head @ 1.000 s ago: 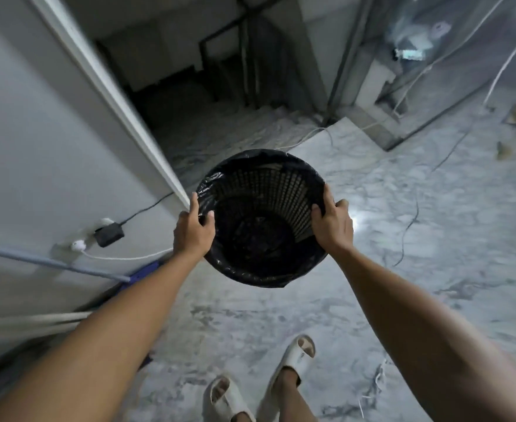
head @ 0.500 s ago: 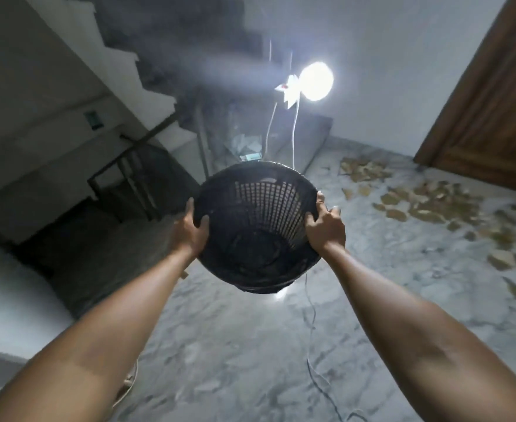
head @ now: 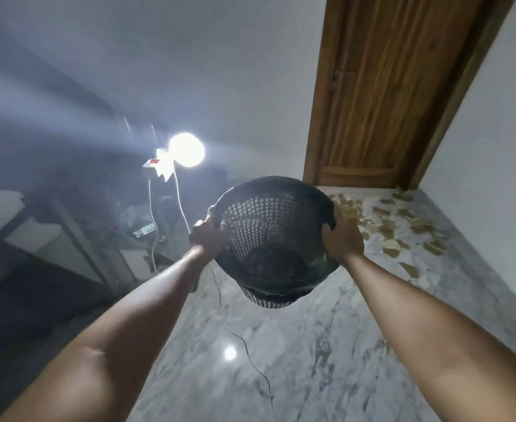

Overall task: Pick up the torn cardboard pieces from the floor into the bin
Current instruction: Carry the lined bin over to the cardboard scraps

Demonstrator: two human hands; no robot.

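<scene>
The bin [head: 273,239], a dark mesh basket lined with a black bag, is held in the air at the middle of the frame, tilted so that its mouth is turned toward the camera. Its rim is gripped on opposite sides: the left hand [head: 208,236] is curled round the left edge, and the right hand [head: 342,237] is clenched on the right edge, fingers hooked over the rim. The cardboard pieces [head: 394,226] are scattered on the floor [head: 311,360] at the right of the frame, beyond the bin and well apart from both hands. The floor is grey-veined marble, across which a thin cable [head: 250,354] is trailed. A wooden door [head: 381,86] is set in a white wall at the upper right. A bright lamp [head: 186,150] is seen at centre left.
</scene>
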